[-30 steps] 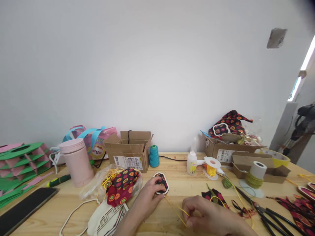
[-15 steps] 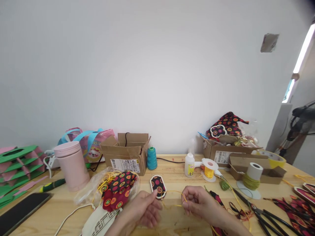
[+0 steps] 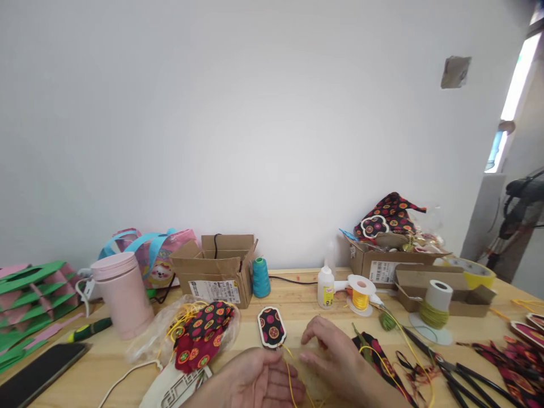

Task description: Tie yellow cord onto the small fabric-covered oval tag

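Observation:
A small oval piece (image 3: 271, 327) covered in black fabric with red and orange circles lies flat on the wooden table (image 3: 297, 306). A thin yellow cord (image 3: 290, 374) runs from its near end down across my left hand (image 3: 257, 384). That hand is low in the view, its fingers curled loosely around the cord. My right hand (image 3: 334, 352) hovers just right of the oval piece. Its thumb and fingers are spread apart and reach left toward the cord, with nothing between them.
A plastic bag of patterned fabric (image 3: 199, 334) and a white cut-out frame (image 3: 178, 388) lie to the left. Behind stand a pink tumbler (image 3: 122, 294), cardboard box (image 3: 216, 269), teal thread cone (image 3: 260, 277), glue bottle (image 3: 325, 288) and yellow cord spool (image 3: 360, 294). Scissors (image 3: 463, 368) and fabric scraps (image 3: 510, 354) lie right.
My left hand let go of the oval piece and dropped toward me with the cord. My right hand, which was pinching the cord, has opened and moved left. The view tilted slightly up.

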The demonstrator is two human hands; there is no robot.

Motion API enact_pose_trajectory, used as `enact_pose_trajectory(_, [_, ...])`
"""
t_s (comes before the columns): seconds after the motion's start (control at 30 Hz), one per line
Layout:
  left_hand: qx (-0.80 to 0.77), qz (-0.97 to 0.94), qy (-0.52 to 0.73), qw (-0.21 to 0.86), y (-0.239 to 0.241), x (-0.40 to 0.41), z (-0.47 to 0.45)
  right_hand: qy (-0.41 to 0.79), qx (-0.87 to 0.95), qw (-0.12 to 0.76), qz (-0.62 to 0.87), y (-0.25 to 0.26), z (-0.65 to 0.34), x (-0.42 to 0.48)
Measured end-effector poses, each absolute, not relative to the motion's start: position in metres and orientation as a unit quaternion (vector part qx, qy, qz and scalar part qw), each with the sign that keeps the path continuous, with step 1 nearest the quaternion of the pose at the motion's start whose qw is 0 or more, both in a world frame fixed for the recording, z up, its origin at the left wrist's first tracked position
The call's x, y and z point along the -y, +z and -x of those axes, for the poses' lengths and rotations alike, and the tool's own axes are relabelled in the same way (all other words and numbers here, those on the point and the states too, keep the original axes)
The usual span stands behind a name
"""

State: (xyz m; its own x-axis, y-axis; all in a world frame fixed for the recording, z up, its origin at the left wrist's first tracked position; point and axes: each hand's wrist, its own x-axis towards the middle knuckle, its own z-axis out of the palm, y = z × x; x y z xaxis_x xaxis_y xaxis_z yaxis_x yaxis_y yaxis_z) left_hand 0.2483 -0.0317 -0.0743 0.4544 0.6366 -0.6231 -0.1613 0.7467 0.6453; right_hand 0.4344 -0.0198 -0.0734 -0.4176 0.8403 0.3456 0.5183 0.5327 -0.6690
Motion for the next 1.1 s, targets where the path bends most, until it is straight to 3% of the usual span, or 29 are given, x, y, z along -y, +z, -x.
enact_pose_trajectory(0.17, [-0.466, -0.268, 0.246, 0.807, -0.068, 0.033, -0.248, 0.227, 0.810, 0.318, 0.437, -0.090, -0.416, 0.015])
enact_pose_trajectory(0.3, [-0.464, -0.259, 0.252, 0.809, -0.066, 0.034, -0.250, 0.229, 0.829, 0.371, 0.351, -0.086, -0.417, 0.013])
enact_pose_trajectory(0.5, [-0.481, -0.238, 0.266, 0.801, -0.066, 0.034, -0.253, 0.297, 0.837, 0.411, 0.204, -0.073, -0.427, 0.020])
enact_pose_trajectory(0.83, [-0.549, -0.253, 0.322, 0.729, -0.068, 0.033, -0.273, 0.398, 0.803, 0.422, 0.141, -0.075, -0.427, 0.028])
enact_pose_trajectory(0.93, [-0.602, -0.284, 0.299, 0.684, -0.068, 0.030, -0.271, 0.366, 0.806, 0.421, 0.197, -0.075, -0.433, 0.026])
enact_pose_trajectory(1.1, [-0.639, -0.379, 0.188, 0.642, -0.063, 0.031, -0.255, 0.194, 0.839, 0.302, 0.408, -0.072, -0.438, 0.017])
